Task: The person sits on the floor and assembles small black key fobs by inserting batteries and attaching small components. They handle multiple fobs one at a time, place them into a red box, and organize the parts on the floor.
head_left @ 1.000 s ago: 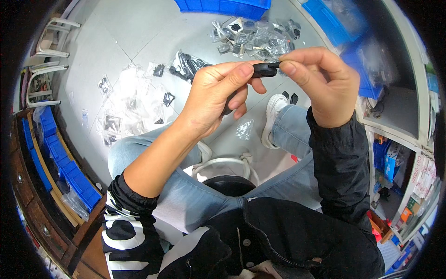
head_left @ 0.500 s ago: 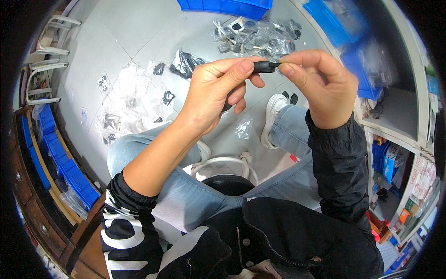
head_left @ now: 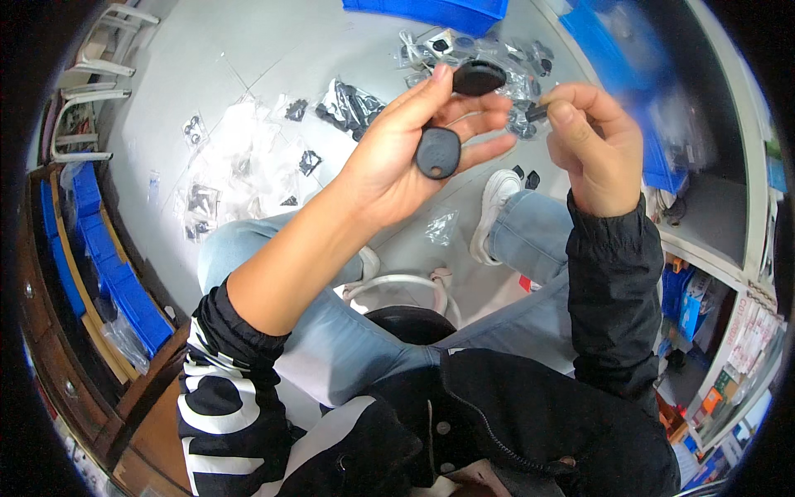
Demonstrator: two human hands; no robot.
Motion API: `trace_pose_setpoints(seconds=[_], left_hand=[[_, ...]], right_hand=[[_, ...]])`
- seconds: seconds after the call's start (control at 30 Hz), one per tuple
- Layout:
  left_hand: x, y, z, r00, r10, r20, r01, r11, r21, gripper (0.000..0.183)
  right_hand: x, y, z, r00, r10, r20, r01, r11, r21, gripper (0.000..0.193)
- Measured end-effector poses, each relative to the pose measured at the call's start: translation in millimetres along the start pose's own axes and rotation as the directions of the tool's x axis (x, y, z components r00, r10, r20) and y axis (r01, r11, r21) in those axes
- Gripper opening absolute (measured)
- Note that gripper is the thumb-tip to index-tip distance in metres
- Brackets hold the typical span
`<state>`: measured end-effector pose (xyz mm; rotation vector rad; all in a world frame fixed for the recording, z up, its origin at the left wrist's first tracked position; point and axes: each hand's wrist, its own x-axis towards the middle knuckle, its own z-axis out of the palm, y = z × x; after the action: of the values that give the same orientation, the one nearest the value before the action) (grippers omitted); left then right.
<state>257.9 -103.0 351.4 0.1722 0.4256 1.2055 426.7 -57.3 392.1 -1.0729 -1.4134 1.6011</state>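
My left hand [head_left: 406, 157] is turned palm up with its fingers partly curled. Between its thumb and fingertips sits a black rounded plastic fob [head_left: 479, 78]. A second black fob [head_left: 438, 152], rounded with a small hole near one end, rests against the palm. My right hand [head_left: 592, 145] is off to the right, apart from the left one. Its thumb and index finger pinch a small dark flat piece [head_left: 537, 111], whose kind I cannot make out.
Clear bags of dark parts [head_left: 513, 62] lie on the floor ahead, near a blue bin [head_left: 431, 10]. More plastic bags [head_left: 244, 161] spread to the left. Blue bins [head_left: 108, 240] line the left side; a shelf unit [head_left: 704, 240] stands at right. A white stool ring [head_left: 397, 282] is between my legs.
My hands have moved apart. The small dark piece is away from the fob in my left hand, which has turned palm up, showing the second fob.
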Motion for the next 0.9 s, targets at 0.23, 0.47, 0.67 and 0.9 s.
trace_pose_setpoints(seconds=[0.23, 0.47, 0.67, 0.9], left_hand=[[2, 6, 0, 0.994, 0.063, 0.093, -0.047, 0.985, -0.168, 0.041], [6, 9, -4, 0.989, 0.145, 0.028, -0.142, 0.987, -0.077, 0.042], [6, 10, -4, 0.988, 0.153, 0.025, -0.15, 0.984, -0.092, 0.042], [5, 11, -2, 0.989, 0.144, -0.045, -0.148, 0.984, -0.103, 0.037]], right_hand=[[-6, 10, 21, 0.988, 0.112, 0.111, -0.121, 0.989, 0.081, 0.018], [-8, 28, 43, 0.914, 0.347, 0.208, -0.396, 0.872, 0.288, 0.009], [-7, 31, 46, 0.908, 0.351, 0.228, -0.409, 0.862, 0.301, 0.005], [-5, 30, 46, 0.933, 0.313, 0.179, -0.353, 0.892, 0.282, 0.017]])
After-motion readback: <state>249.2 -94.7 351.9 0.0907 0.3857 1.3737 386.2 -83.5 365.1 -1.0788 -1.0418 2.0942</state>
